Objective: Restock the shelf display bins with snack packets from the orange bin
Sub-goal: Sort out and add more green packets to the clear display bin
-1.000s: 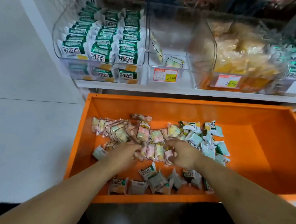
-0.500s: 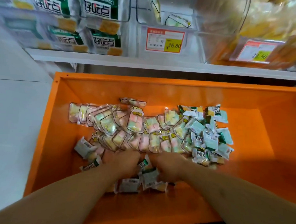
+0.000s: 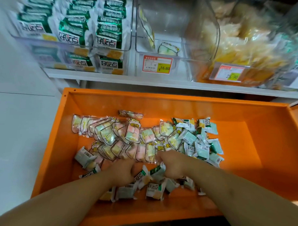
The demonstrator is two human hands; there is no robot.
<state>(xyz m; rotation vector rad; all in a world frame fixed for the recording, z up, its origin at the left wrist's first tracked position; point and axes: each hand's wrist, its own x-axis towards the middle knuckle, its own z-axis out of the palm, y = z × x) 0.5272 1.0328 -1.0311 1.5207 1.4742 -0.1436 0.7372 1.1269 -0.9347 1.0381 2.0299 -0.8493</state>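
Observation:
The orange bin (image 3: pixel 255 133) sits below the shelf and holds several pastel marshmallow packets (image 3: pixel 132 134) across its middle and green-and-white snack packets (image 3: pixel 199 145) at the right and front. Both my hands are down among the packets at the bin's front. My left hand (image 3: pixel 121 171) has its fingers curled into the pastel packets at the pile's near edge. My right hand (image 3: pixel 172 164) is curled around the edge of a pastel packet close beside it. On the shelf the middle clear bin (image 3: pixel 164 50) holds only two pastel packets.
The left clear bin (image 3: pixel 71 30) is packed with green-and-white packets. A right clear bin (image 3: pixel 248 42) is full of yellowish packets. Price tags (image 3: pixel 157 64) hang on the bin fronts. The white shelf edge (image 3: pixel 146 82) runs just above the orange bin. White floor lies to the left.
My hands have pulled back from the pile's middle toward the bin's front and stay curled among the packets. The camera has tipped back up, showing more of the shelf bins.

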